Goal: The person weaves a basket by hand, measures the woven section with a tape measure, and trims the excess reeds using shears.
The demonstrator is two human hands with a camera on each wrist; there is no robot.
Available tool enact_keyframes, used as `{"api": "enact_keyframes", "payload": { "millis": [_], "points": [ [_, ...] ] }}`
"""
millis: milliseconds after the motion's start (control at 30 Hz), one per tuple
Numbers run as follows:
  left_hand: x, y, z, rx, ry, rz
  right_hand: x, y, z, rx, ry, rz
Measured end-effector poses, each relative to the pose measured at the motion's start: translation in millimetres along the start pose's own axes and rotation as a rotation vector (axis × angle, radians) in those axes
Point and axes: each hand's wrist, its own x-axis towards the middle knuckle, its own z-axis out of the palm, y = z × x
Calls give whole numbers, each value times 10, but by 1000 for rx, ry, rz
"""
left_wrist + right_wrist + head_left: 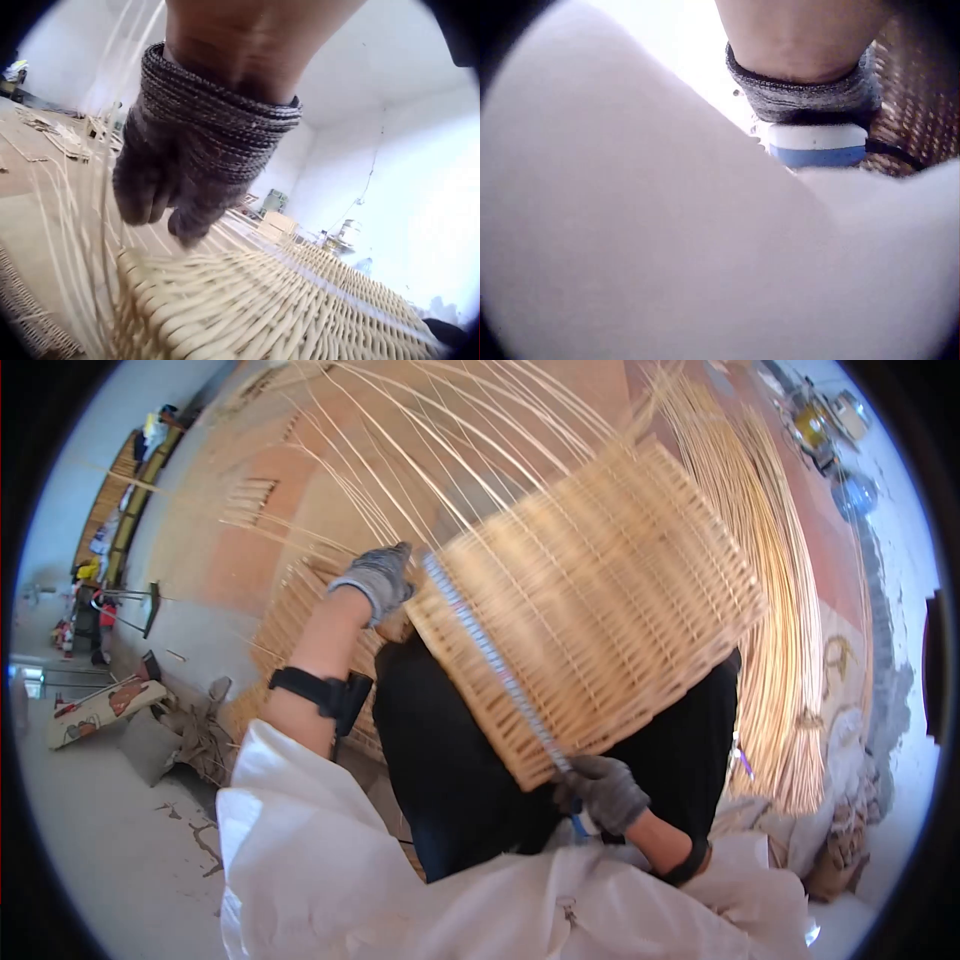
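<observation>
A woven wicker panel [600, 590] lies tilted across the person's dark-trousered lap, with long unwoven stakes running out from its far side. Along its left edge stretches a measuring tape blade [490, 650]. The gloved right hand [608, 792] grips the tape measure at the near corner; its white and blue case [817, 146] shows below the glove cuff in the right wrist view. The left hand [375, 582], also in a grey glove, is beside the panel's far left corner, close to the blade's end. In the left wrist view its bent fingers [139, 199] hang over the woven edge, with nothing visible between them.
A long bundle of wicker rods [775, 610] lies on the floor to the right. Another woven piece [300, 610] is on the left, under the left forearm. Sacks [845, 830] sit at the lower right, and a low bench [125, 510] stands along the far left wall.
</observation>
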Motion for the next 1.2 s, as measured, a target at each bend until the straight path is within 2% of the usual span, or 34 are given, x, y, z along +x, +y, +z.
{"api": "enact_keyframes", "payload": {
  "millis": [33, 67, 100, 133, 200, 300, 400, 433, 533, 567, 667, 700, 767, 833, 867, 933, 967, 1033, 1167, 1200],
  "points": [
    [90, 19, -157, -90, 18, -60, 3, -86, -78, 22, 49, -60],
    [206, 65, -319, -186, 26, -109, 91, -104, -185, 222, 106, -162],
    [332, 139, -430, -290, 31, -154, 127, -224, -258, 261, 153, -186],
    [529, 203, -379, -253, -15, -183, 172, -371, -346, 300, 202, -209],
    [934, 331, -165, -176, -111, -238, 282, -428, -526, 250, 150, -123],
    [882, 683, -478, -92, -269, -303, 346, -447, -608, 175, 80, -50],
    [968, 562, -404, -91, -321, -269, 272, -467, -610, 225, 56, -54],
    [954, 538, -428, -208, -331, -359, 279, -453, -611, 272, 38, -63],
    [863, 555, -290, -306, -81, -548, 294, -468, -638, 235, 0, -54],
    [783, 635, -335, -446, -58, -723, 291, -470, -644, 241, -13, -74],
    [732, 694, 50, -482, 203, -635, 226, -445, -654, 259, -31, -148],
    [672, 928, -186, -299, 121, -627, 204, -449, -645, 254, -32, -177],
    [783, 1014, -305, -155, -16, -562, 109, -530, -658, 213, -44, -202],
    [871, 1037, -399, -51, -71, -472, 54, -740, -677, 89, 3, -335],
    [925, 1015, -380, -107, -29, -561, 54, -821, -699, 31, 28, -401],
    [1135, 780, -146, -219, 57, -730, 281, -824, -837, 145, 94, -386],
    [1138, 475, 167, -41, 141, -506, 371, -841, -909, 166, 119, -389],
    [998, 586, 94, -309, 253, -496, 466, -812, -998, 240, 103, -400],
    [908, 889, -209, -854, 444, -452, 424, -937, -958, 119, 92, -356],
    [973, 985, -265, -637, 280, -469, 422, -925, -939, 108, 111, -343]
  ]
}}
